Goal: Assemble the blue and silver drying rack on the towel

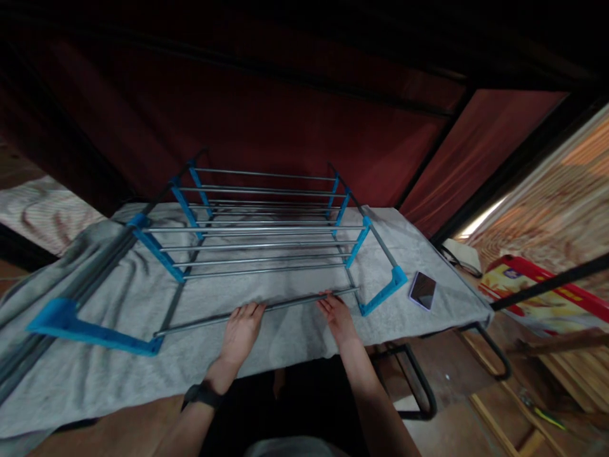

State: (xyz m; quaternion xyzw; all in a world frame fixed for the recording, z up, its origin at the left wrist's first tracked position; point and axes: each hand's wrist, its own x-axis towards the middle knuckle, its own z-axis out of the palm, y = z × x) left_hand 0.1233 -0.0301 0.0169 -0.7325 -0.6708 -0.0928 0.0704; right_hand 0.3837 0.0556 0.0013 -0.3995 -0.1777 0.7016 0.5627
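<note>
A long grey metal rod [288,304] lies crosswise near the front of the rack. My left hand [243,329] is closed on its middle part, fingers curled over the top. My right hand [335,313] pinches the same rod farther right, short of its end. Beyond them stands a metal rack [259,245] with blue plastic brackets and several crossbars between its side tubes. The front left bracket [102,333] is near the rod's left end, and the front right bracket [384,292] near its right end. Whether the ends touch the brackets, I cannot tell.
Grey cloth [304,343] covers the table under the rack. A phone [422,291] lies to the right. Loose grey tubes [95,279] lie along the left side. A dark red panel [266,127] closes off the back. A red and yellow package [528,289] is beyond the right edge.
</note>
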